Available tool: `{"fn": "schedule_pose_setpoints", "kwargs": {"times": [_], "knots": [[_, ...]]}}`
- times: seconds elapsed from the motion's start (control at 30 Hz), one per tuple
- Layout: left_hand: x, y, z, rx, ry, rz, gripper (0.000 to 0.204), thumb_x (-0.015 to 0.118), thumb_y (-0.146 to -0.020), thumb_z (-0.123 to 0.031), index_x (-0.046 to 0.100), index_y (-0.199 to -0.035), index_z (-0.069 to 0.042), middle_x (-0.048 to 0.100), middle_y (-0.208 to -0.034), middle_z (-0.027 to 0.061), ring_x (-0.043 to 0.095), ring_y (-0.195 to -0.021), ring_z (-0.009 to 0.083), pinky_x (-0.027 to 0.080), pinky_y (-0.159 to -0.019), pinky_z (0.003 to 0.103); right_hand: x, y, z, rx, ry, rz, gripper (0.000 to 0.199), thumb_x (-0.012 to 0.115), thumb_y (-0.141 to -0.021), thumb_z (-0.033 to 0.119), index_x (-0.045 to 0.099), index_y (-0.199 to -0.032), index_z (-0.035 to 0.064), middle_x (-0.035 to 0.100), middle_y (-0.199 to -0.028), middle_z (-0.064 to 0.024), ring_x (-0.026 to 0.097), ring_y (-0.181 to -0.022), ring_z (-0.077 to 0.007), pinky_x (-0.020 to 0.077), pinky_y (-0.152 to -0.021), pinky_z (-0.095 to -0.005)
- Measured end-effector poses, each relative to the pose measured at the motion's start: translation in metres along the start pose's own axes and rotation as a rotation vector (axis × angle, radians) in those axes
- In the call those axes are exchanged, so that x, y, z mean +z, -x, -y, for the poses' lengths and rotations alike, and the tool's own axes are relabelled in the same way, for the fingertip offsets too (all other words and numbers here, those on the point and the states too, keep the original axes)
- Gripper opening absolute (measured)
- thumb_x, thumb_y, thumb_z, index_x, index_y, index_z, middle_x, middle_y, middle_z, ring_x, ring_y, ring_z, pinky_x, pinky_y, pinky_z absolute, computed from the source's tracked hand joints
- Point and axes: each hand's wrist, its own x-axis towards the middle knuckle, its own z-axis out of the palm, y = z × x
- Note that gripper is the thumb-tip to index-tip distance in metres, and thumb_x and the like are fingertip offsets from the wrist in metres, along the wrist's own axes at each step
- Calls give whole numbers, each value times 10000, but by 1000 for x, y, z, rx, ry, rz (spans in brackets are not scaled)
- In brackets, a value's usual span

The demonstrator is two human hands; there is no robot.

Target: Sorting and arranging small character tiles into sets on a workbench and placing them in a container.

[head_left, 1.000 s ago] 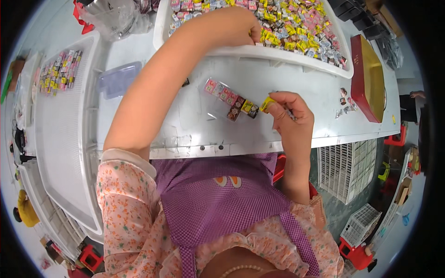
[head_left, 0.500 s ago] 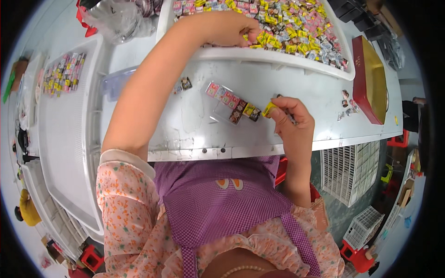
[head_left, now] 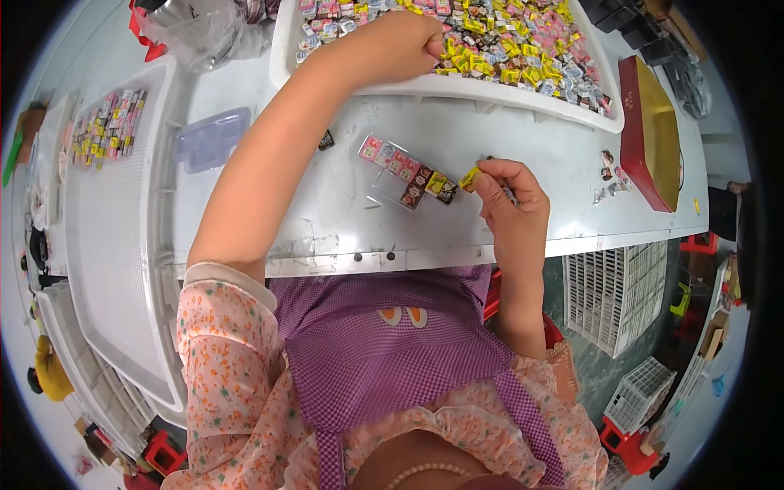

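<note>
Right grip point(head_left: 516, 206) pinches a yellow piece point(head_left: 469, 178) between thumb and forefinger, its other fingers curled over darker pieces point(head_left: 510, 194). That forearm rises almost upright from the lower right, and the wrist turns the fingertips inward, to the person's left, above the surface point(head_left: 302, 224). Just beside the yellow piece lies a clear box point(head_left: 385, 183) set at a slant on the surface, with pink, brown and yellow pieces in it.

Left arm reaches much farther: it slants up from the lower left, bare below a floral sleeve point(head_left: 224, 327), and crosses to the near side of the tray point(head_left: 523, 104). Left grip point(head_left: 400, 51) is back-up, fingers bent down at the heap point(head_left: 523, 49); its fingertips are hidden, so I cannot tell whether they hold anything. Beneath that forearm, a dark piece point(head_left: 327, 140) shows near its inner edge.
</note>
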Motion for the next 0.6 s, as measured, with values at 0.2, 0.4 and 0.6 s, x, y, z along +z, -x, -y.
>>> {"fn": "schedule_pose_setpoints", "kwargs": {"times": [0.2, 0.4, 0.6], "knots": [[-5, 5, -14, -40, 157, -112, 98, 584, -745, -78, 623, -797, -4, 622, -707, 166, 618, -674, 274, 480, -605, 356, 17, 4, -3, -74, 38, 49, 116, 631, -841, 43, 638, -953, 16, 588, -770, 21, 476, -639, -34, 376, -550, -171], [-45, 55, -58, -179, 543, -255, 139, 566, -846, -61, 589, -958, 18, 613, -750, 45, 554, -584, 119, 428, -487, 216, 25, 3, -10, -258, 272, 81, 107, 631, -833, 15, 651, -938, 10, 611, -806, 6, 520, -719, -52, 425, -685, -194], [-40, 111, -66, -395, 429, -191, 105, 635, -782, -101, 642, -873, -51, 566, -630, -10, 428, -531, 62, 357, -494, 237, 10, -3, -3, -113, 235, -112, 119, 660, -825, 53, 663, -942, 30, 631, -839, 9, 519, -704, -33, 410, -578, -185]]}}
